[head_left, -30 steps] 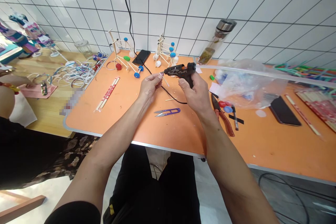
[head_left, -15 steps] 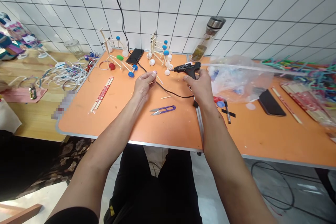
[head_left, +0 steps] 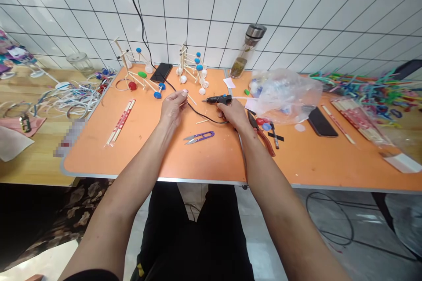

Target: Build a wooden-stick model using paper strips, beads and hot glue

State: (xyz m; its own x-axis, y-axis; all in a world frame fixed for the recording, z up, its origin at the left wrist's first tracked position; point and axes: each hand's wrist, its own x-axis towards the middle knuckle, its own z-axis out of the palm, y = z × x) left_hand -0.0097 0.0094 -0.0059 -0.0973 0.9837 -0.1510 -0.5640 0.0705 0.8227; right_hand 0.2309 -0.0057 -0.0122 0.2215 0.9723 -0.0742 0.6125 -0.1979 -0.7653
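Observation:
My left hand (head_left: 173,106) is closed in a pinch at the fingertips on a thin wooden stick (head_left: 191,98), whose free end points toward the table. My right hand (head_left: 234,113) is wrapped round the handle of a black glue gun (head_left: 217,99). Its nozzle points left, toward the left hand, with a gap between them. Behind the nozzle stands a small stick frame (head_left: 191,68) with blue and white bottle caps. Another such frame (head_left: 141,74), with red, green and blue caps, is farther left. Purple thread snips (head_left: 199,137) lie in front of my hands.
A black cord (head_left: 207,117) runs across the table beneath my hands. Red-handled pliers (head_left: 265,140) lie by my right forearm. A plastic bag (head_left: 290,96), a glass bottle (head_left: 245,52), two phones (head_left: 321,122) and packaged chopsticks (head_left: 121,122) are around.
The glue gun has drawn back from the white caps of the middle frame, lower and nearer to me. My left hand keeps its pinch. The view has turned slightly right.

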